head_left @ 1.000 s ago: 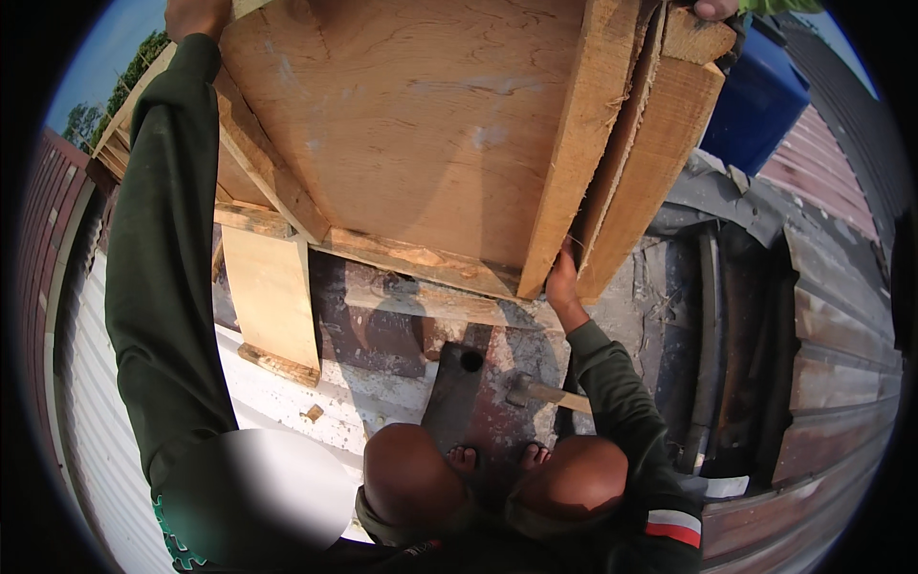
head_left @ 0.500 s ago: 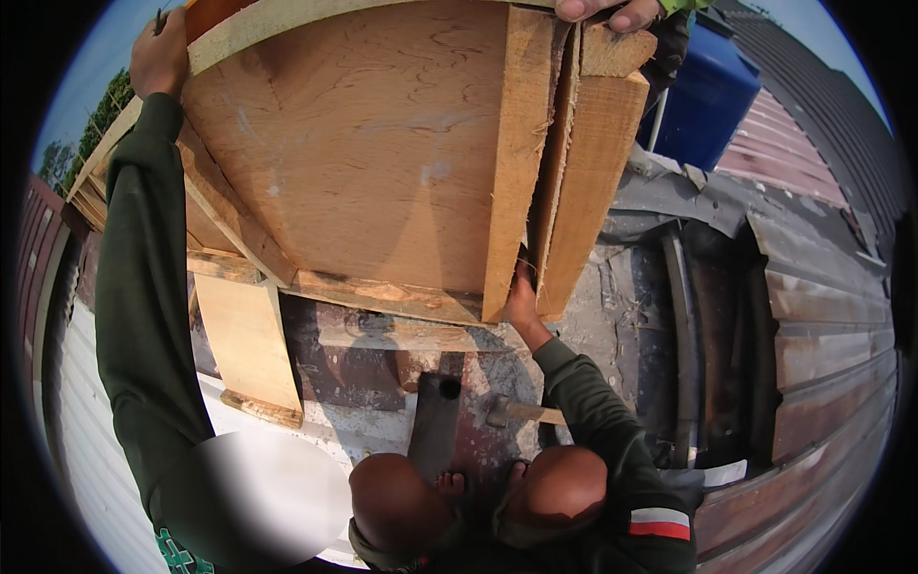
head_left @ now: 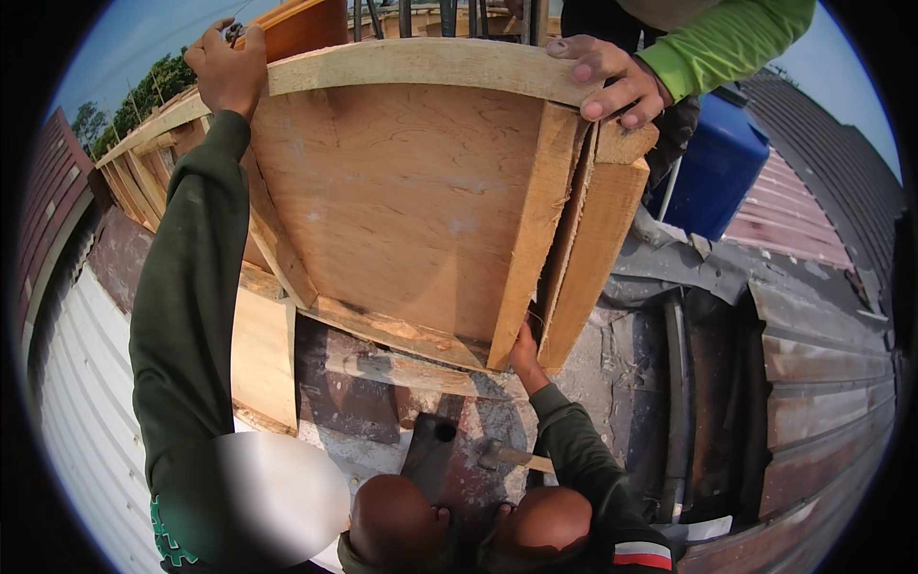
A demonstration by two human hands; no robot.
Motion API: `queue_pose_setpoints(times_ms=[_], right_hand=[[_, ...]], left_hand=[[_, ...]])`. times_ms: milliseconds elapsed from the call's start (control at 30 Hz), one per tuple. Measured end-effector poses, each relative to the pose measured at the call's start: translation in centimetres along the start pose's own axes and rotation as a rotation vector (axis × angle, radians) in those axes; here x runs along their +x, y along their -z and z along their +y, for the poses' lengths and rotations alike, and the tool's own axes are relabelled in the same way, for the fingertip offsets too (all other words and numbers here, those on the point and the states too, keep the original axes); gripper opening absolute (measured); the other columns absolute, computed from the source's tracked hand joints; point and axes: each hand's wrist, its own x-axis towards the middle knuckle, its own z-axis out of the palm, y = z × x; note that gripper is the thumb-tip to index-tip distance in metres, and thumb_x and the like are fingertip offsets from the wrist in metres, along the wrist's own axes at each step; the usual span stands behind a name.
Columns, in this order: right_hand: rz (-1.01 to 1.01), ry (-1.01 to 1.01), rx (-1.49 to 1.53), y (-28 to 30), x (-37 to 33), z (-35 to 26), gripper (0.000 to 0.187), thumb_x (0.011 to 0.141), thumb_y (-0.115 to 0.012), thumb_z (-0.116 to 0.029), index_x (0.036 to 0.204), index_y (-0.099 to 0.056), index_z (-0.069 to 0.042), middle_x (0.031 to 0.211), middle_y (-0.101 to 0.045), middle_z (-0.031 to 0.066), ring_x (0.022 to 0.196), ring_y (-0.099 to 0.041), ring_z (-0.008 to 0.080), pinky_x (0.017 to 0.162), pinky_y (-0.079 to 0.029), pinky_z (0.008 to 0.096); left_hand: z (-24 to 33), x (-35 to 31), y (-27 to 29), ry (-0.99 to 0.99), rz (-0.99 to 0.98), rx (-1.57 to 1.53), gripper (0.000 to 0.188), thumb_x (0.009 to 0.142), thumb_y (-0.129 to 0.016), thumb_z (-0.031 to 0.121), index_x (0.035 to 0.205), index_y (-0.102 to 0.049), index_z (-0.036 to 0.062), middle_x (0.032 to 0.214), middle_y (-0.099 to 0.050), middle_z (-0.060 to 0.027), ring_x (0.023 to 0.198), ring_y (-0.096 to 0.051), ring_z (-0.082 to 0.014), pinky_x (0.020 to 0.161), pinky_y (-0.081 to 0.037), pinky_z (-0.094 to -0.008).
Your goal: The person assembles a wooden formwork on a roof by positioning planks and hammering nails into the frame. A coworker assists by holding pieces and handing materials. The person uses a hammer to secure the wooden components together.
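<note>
A large wooden formwork panel (head_left: 402, 201), plywood framed with timber battens, stands upright before me. My left hand (head_left: 229, 69) is at its top rail (head_left: 411, 65), fingers curled around a small dark thing too small to name. Low down, my right hand (head_left: 525, 356) reaches into the narrow gap between the panel's end batten (head_left: 537, 239) and a thick wooden post (head_left: 598, 253). Its fingers are bunched together, partly hidden, with a thin wire-like strand above them. Another person's hand (head_left: 617, 84), in a bright green sleeve, rests on the top corner.
A hammer (head_left: 512, 457) lies on the rough surface near my right knee. To the right are a dark opening (head_left: 712, 383), rusty corrugated sheets (head_left: 827, 383) and a blue container (head_left: 717, 167). Pale corrugated roofing (head_left: 91, 383) runs along the left; dark vertical bars (head_left: 448, 19) rise behind the panel.
The view has tilted up, so the panel's top, the bars behind it and more of the co-worker's hand show. Both my hands keep about the same places on the wood.
</note>
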Motion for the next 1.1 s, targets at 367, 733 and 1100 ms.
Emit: queue_pose_setpoints(times_ms=[367,733,1100], right_hand=[[0.134,-0.037,0.181,6.5,1.4,-2.5,0.052,0.110,-0.030,-0.039,0.147,-0.042,-0.004,0.139,-0.054,0.0070,0.125,-0.052,0.0193,0.107,-0.041,0.0322],[0.080,-0.157,0.321,-2.3,-0.5,-6.9,0.058,0.110,-0.028,-0.045,0.145,-0.044,-0.002,0.140,-0.054,0.0080,0.127,-0.051,0.0200,0.109,-0.039,0.0317],[-0.010,-0.131,0.338,-3.5,-1.7,-10.6,0.063,0.109,-0.027,-0.051,0.147,-0.043,-0.003,0.138,-0.056,0.0086,0.124,-0.053,0.0198,0.106,-0.041,0.0328]], left_hand=[[15.3,-21.1,7.6,-0.179,-0.857,-0.720,0.060,0.080,-0.063,0.010,0.139,-0.054,0.0097,0.098,-0.058,-0.0131,0.078,-0.059,-0.0299,0.070,-0.052,-0.0413],[15.7,-20.9,6.3,-0.303,-1.135,-0.292,0.052,0.078,-0.055,0.011,0.129,-0.061,0.0103,0.116,-0.056,-0.0222,0.092,-0.065,-0.0426,0.080,-0.055,-0.0494],[6.9,-39.4,13.3,0.632,-1.303,-0.590,0.053,0.082,-0.059,0.003,0.134,-0.060,0.0000,0.091,-0.051,-0.0004,0.078,-0.048,-0.0107,0.073,-0.045,-0.0247]])
